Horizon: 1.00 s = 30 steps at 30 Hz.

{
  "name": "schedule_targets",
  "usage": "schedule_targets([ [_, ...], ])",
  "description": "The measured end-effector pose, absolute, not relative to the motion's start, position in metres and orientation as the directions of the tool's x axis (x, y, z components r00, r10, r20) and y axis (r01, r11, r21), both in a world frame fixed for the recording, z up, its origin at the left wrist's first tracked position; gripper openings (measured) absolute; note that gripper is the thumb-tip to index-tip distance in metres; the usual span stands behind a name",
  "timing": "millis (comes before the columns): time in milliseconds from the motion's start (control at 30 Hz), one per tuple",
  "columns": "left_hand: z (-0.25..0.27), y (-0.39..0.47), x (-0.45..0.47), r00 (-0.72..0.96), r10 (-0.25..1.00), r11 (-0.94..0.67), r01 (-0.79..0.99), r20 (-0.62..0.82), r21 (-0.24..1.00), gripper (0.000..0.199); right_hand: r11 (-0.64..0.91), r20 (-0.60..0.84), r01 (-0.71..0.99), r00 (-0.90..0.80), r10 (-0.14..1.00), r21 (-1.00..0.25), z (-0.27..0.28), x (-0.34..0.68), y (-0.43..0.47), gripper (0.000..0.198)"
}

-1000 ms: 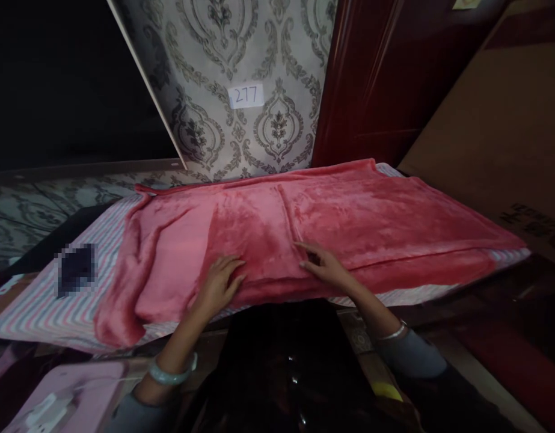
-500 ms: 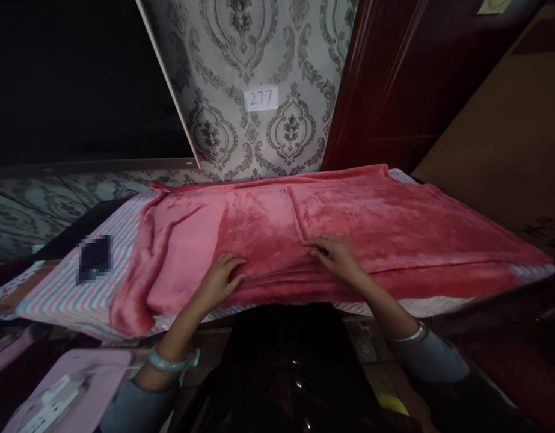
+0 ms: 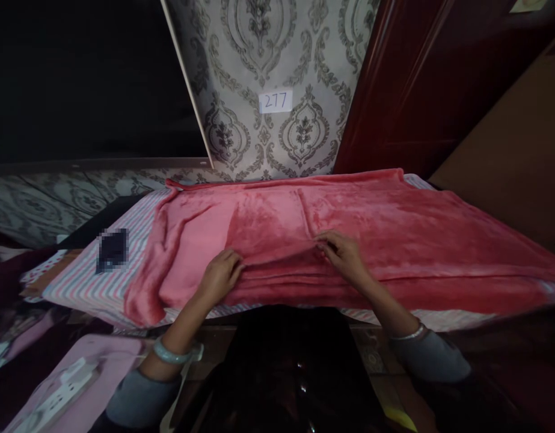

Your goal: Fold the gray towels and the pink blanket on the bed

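A fuzzy pinkish-red blanket lies spread over a table with a striped cloth. Its left part shows a lighter pink face and a rumpled, rolled edge. My left hand is closed on a fold of the blanket left of the middle, with the thumb toward the right. To the right, my right hand pinches the same fold between thumb and fingers. Between the two hands the fold is drawn taut and slightly raised, with several creases below it along the near side.
A dark pixelated object lies on the striped cloth at left. Behind stand a dark television screen and patterned wallpaper with a paper marked 277. A white power strip rests on a pink surface at lower left.
Both hands now have the blanket's fold lifted a little and stretched between them. The whole view has shifted, so the scene appears slightly farther right.
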<state>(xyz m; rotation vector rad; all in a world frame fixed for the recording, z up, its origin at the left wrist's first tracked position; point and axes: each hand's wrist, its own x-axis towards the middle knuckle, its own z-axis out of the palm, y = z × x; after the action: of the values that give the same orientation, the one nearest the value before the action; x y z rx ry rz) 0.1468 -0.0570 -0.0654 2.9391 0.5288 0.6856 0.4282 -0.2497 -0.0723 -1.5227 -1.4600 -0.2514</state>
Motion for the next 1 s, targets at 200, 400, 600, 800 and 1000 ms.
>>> schedule_targets([
  [200,-0.078,-0.058,0.146,0.850,0.205,-0.931,0.322,0.485,-0.170,0.019,0.151,0.714,0.901,0.209,0.668,-0.406,-0.103,0.421,-0.261,0.022],
  [400,-0.096,-0.062,0.140,0.877,0.088,-0.961,0.199,0.472,-0.191,0.021,0.115,0.727,0.923,0.208,0.654,-0.367,-0.145,0.411,-0.280,0.025],
  [600,-0.096,-0.065,0.134,0.862,0.103,-0.965,0.207,0.496,-0.159,0.021,0.154,0.739,0.918,0.187,0.647,-0.367,-0.142,0.409,-0.287,0.031],
  [800,-0.086,-0.073,0.134,0.844,0.167,-0.981,0.194,0.509,0.000,0.022,0.156,0.727,0.909,0.195,0.658,-0.386,-0.143,0.405,-0.290,0.035],
  [1000,-0.082,-0.110,0.190,0.865,0.164,-0.979,0.200,0.474,-0.027,0.056,0.121,0.760,0.922,0.222,0.610,-0.367,-0.146,0.402,-0.286,0.032],
])
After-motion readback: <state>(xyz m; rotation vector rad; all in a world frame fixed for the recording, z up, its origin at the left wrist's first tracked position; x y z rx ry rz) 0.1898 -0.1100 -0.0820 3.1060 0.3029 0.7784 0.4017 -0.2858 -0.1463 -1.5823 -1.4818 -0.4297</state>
